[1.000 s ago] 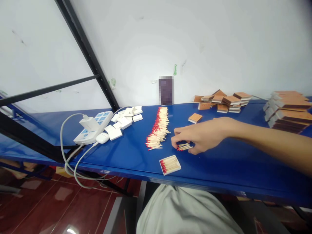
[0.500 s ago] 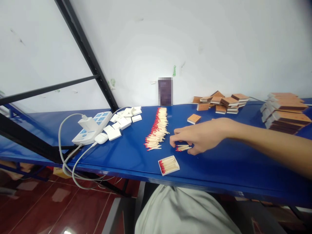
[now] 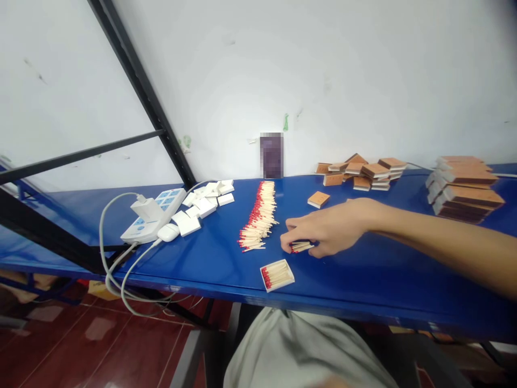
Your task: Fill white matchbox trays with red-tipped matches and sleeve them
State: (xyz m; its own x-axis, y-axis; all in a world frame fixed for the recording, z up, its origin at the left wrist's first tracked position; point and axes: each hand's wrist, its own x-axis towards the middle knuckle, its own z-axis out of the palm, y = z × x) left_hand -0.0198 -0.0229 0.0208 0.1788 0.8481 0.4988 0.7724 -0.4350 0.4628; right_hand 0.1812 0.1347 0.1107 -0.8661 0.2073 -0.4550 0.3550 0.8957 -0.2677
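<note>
While my right hand point(image 3: 335, 227) pinches a small bunch of red-tipped matches point(image 3: 302, 246) between thumb and fingers on the blue worktop point(image 3: 210, 250), a long row of loose matches point(image 3: 260, 220) lies just left of it, a filled matchbox tray point(image 3: 278, 275) sits nearer me, and one matchbox point(image 3: 319, 199) lies beyond. My left hand point(image 3: 333, 382) barely shows, blurred; I cannot tell its grip.

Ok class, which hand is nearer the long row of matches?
Right. The right hand is just right of the row; the left, unclear, may be the blurred patch at the bottom, farther away.
</note>
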